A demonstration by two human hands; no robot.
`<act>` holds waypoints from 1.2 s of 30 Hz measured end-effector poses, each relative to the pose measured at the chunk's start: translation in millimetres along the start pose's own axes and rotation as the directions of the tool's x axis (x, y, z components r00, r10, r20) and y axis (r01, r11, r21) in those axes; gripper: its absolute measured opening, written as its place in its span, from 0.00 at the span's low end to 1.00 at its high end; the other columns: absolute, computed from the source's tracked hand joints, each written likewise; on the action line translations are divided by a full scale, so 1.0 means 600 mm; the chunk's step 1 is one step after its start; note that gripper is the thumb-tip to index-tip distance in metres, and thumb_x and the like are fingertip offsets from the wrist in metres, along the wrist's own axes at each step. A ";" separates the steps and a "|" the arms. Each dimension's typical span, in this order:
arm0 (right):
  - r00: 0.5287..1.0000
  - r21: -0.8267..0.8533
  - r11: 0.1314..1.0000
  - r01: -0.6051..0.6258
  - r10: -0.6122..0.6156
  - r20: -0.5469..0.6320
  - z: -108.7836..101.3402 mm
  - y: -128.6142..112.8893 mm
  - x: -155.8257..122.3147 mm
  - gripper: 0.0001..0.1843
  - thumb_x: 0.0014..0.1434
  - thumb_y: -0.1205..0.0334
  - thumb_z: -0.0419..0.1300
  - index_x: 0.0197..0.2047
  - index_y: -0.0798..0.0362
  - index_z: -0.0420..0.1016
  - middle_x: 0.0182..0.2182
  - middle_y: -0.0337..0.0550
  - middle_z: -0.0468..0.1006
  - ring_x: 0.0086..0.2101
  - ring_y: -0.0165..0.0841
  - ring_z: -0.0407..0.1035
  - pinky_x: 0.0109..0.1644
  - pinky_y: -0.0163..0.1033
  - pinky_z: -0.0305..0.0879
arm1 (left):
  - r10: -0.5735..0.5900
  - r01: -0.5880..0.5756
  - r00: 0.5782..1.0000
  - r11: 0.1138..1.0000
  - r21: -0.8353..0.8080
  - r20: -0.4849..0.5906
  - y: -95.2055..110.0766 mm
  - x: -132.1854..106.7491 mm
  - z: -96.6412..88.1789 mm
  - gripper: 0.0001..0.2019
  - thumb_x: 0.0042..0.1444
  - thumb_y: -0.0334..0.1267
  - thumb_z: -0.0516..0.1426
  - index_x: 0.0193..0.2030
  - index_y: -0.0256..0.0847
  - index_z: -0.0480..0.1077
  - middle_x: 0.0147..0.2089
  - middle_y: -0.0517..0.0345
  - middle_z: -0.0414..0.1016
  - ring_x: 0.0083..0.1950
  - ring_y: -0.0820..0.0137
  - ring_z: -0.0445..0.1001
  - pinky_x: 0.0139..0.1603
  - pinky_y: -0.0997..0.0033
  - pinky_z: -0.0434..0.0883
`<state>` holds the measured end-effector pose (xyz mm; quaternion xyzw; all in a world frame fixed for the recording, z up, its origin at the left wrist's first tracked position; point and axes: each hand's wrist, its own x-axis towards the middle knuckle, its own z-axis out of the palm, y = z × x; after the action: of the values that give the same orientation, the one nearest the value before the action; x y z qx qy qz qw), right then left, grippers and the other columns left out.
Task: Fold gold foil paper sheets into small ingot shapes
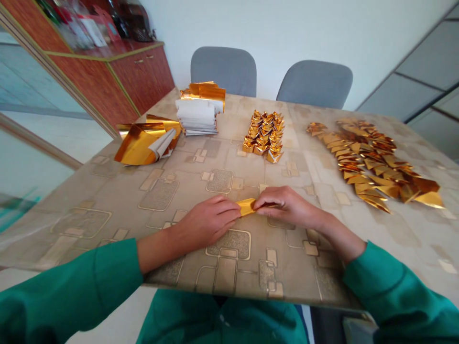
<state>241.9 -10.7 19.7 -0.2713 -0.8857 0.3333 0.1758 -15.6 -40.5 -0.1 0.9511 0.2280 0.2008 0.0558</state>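
Note:
A small folded piece of gold foil paper (pixel 246 206) lies on the patterned table (pixel 107 200) between my hands. My left hand (pixel 208 220) pinches its left end with fingers closed, palm down on the table. My right hand (pixel 287 205) grips its right end, fingers curled over it. Most of the paper is hidden under my fingers. Both my sleeves are green.
Folded gold ingot shapes stand in rows (pixel 264 135) mid-table. A spread of flat folded gold pieces (pixel 369 160) lies at right. A stack of foil sheets (pixel 198 112) and loose curled gold sheets (pixel 145 141) sit at left. Two grey chairs (pixel 223 69) stand behind; a wooden cabinet (pixel 118 81) is at left.

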 end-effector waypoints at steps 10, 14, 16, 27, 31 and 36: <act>0.978 -0.088 0.984 -0.154 0.139 -0.157 0.012 0.017 0.032 0.04 0.59 0.65 0.64 0.32 0.54 0.74 0.27 0.39 0.73 0.31 0.29 0.66 0.35 0.34 0.60 | -0.077 0.077 0.996 0.997 0.002 0.049 0.002 0.001 0.002 0.13 0.65 0.32 0.50 0.55 0.36 0.65 0.48 0.50 0.75 0.48 0.65 0.71 0.52 0.63 0.70; 0.973 -0.104 0.983 -0.154 0.133 -0.188 0.021 0.017 0.031 0.06 0.60 0.67 0.64 0.31 0.54 0.71 0.27 0.38 0.72 0.31 0.30 0.65 0.36 0.34 0.58 | 0.002 -0.006 0.999 0.998 0.069 0.046 0.003 0.001 0.006 0.17 0.66 0.31 0.49 0.60 0.32 0.64 0.51 0.47 0.75 0.49 0.64 0.71 0.52 0.62 0.70; 0.974 -0.125 0.982 -0.142 0.116 -0.195 0.023 0.016 0.031 0.07 0.62 0.66 0.62 0.31 0.53 0.70 0.27 0.38 0.71 0.31 0.30 0.64 0.36 0.35 0.57 | -0.001 -0.003 0.999 0.997 0.078 0.054 0.002 0.000 0.008 0.17 0.66 0.32 0.49 0.60 0.32 0.64 0.51 0.47 0.75 0.50 0.64 0.72 0.52 0.61 0.70; 0.977 -0.258 0.953 -0.159 0.115 -0.178 0.029 0.019 0.028 0.07 0.64 0.62 0.60 0.34 0.52 0.67 0.30 0.40 0.73 0.34 0.33 0.65 0.39 0.38 0.52 | -0.009 0.004 0.998 0.997 0.076 0.062 0.008 -0.005 0.004 0.17 0.66 0.34 0.50 0.60 0.31 0.65 0.50 0.46 0.75 0.49 0.63 0.71 0.52 0.61 0.72; 0.976 -0.254 0.952 -0.171 0.129 -0.176 0.029 0.018 0.027 0.07 0.64 0.61 0.60 0.34 0.52 0.67 0.31 0.40 0.74 0.35 0.34 0.65 0.39 0.39 0.51 | 0.000 -0.007 0.998 0.992 0.123 0.056 0.010 -0.007 0.009 0.14 0.66 0.33 0.51 0.55 0.31 0.68 0.50 0.46 0.75 0.50 0.63 0.71 0.53 0.62 0.71; 0.976 -0.262 0.950 -0.172 0.129 -0.174 0.029 0.017 0.027 0.07 0.64 0.62 0.60 0.34 0.52 0.67 0.31 0.40 0.74 0.34 0.33 0.65 0.39 0.39 0.51 | 0.014 -0.027 0.996 0.990 0.139 0.092 0.009 -0.009 0.012 0.12 0.66 0.33 0.51 0.51 0.34 0.71 0.50 0.47 0.74 0.51 0.62 0.70 0.53 0.60 0.71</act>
<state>224.3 -3.3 2.0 -0.3852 -0.8837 0.1973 0.1784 -14.9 -47.9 -7.3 0.9631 0.2288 0.1414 -0.0026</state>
